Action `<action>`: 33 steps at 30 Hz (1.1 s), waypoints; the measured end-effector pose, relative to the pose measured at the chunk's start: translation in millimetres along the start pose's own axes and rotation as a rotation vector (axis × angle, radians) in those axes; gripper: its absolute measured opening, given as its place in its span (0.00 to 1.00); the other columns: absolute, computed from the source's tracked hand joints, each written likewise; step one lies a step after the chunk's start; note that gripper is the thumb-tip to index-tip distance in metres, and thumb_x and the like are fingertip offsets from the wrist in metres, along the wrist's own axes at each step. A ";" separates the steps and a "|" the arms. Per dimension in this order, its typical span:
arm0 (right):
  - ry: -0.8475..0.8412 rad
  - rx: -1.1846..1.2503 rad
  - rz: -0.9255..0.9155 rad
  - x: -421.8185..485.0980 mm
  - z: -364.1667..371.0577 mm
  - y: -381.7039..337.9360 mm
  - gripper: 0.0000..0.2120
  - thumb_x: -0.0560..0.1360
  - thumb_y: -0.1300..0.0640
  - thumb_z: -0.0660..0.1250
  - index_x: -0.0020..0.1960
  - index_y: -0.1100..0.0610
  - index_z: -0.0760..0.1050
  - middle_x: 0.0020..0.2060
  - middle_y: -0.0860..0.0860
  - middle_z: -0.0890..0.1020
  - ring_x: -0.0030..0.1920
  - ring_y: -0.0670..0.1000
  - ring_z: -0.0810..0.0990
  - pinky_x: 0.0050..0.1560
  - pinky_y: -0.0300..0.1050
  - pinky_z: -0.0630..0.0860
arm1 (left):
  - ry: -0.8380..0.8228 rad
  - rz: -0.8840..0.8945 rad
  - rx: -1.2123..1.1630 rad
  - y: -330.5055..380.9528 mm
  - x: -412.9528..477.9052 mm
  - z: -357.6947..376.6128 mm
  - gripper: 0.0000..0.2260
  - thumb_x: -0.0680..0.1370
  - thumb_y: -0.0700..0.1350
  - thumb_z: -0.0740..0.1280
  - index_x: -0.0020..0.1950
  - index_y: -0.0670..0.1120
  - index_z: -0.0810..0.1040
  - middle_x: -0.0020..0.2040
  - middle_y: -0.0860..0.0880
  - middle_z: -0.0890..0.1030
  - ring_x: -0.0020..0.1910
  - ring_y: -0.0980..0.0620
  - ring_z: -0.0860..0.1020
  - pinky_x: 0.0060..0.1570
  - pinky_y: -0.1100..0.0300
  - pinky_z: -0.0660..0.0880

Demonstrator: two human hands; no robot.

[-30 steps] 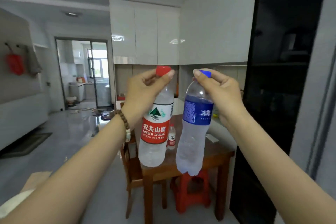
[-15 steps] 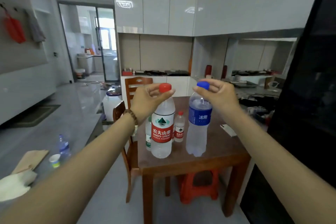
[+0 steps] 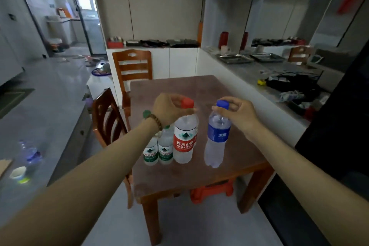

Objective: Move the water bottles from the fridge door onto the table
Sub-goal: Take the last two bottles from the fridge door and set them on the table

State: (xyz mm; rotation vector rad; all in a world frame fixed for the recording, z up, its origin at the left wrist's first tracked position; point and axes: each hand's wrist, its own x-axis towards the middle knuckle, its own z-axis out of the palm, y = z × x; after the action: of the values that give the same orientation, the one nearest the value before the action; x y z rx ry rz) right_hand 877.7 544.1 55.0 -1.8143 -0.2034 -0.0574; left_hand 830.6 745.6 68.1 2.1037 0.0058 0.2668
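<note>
My left hand [image 3: 168, 109] grips the red cap of a clear bottle with a red label [image 3: 184, 139]. My right hand [image 3: 237, 113] pinches the blue cap of a clear bottle with a blue label [image 3: 216, 142]. Both bottles hang upright over the brown wooden table [image 3: 199, 94], their bases at or just above its top; I cannot tell whether they touch. Two smaller green-label bottles [image 3: 158, 151] stand on the table directly left of the red-label bottle, partly hidden by my left wrist.
Two wooden chairs [image 3: 132, 66] stand at the table's far and left sides. A red plastic stool [image 3: 211, 191] sits under the table. A cluttered counter [image 3: 259, 70] runs along the right. A dark fridge edge [image 3: 339, 136] fills the right side.
I have stepped closer and the view has tilted down. Both bottles have dropped from head height to the tabletop, still held by their caps.
</note>
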 end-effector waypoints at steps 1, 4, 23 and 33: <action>0.006 0.010 0.017 10.8 4.7 6.9 0.16 0.65 0.60 0.77 0.52 0.56 0.79 0.50 0.53 0.84 0.50 0.53 0.81 0.52 0.48 0.78 | -0.017 -0.004 0.022 -9.1 14.7 3.0 0.14 0.65 0.50 0.75 0.49 0.49 0.80 0.45 0.52 0.82 0.40 0.62 0.78 0.41 0.71 0.73; 0.014 0.023 0.019 41.8 17.2 25.8 0.16 0.65 0.61 0.76 0.52 0.57 0.79 0.48 0.53 0.83 0.47 0.50 0.81 0.47 0.38 0.79 | -0.082 0.009 0.097 -27.1 53.6 10.3 0.17 0.65 0.52 0.75 0.51 0.48 0.80 0.44 0.54 0.81 0.41 0.59 0.78 0.41 0.70 0.71; -0.145 -0.033 0.070 123.0 73.1 126.2 0.22 0.61 0.60 0.79 0.53 0.60 0.79 0.51 0.55 0.83 0.51 0.52 0.82 0.55 0.49 0.79 | -0.110 -0.108 0.198 -128.2 114.1 47.8 0.18 0.62 0.49 0.79 0.47 0.45 0.80 0.48 0.47 0.83 0.45 0.52 0.81 0.52 0.53 0.78; -0.163 -0.053 0.030 125.1 88.1 147.7 0.22 0.61 0.57 0.79 0.53 0.57 0.79 0.51 0.52 0.84 0.49 0.48 0.81 0.51 0.37 0.76 | -0.080 -0.136 0.229 -143.5 104.7 53.6 0.17 0.62 0.50 0.78 0.46 0.48 0.78 0.46 0.51 0.83 0.45 0.55 0.80 0.51 0.57 0.78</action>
State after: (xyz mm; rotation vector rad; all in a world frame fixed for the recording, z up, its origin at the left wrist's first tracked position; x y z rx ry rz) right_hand 1019.6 607.5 -90.1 -1.8755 -0.2925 0.1075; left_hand 957.8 786.9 -60.4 2.3278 0.1376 0.1037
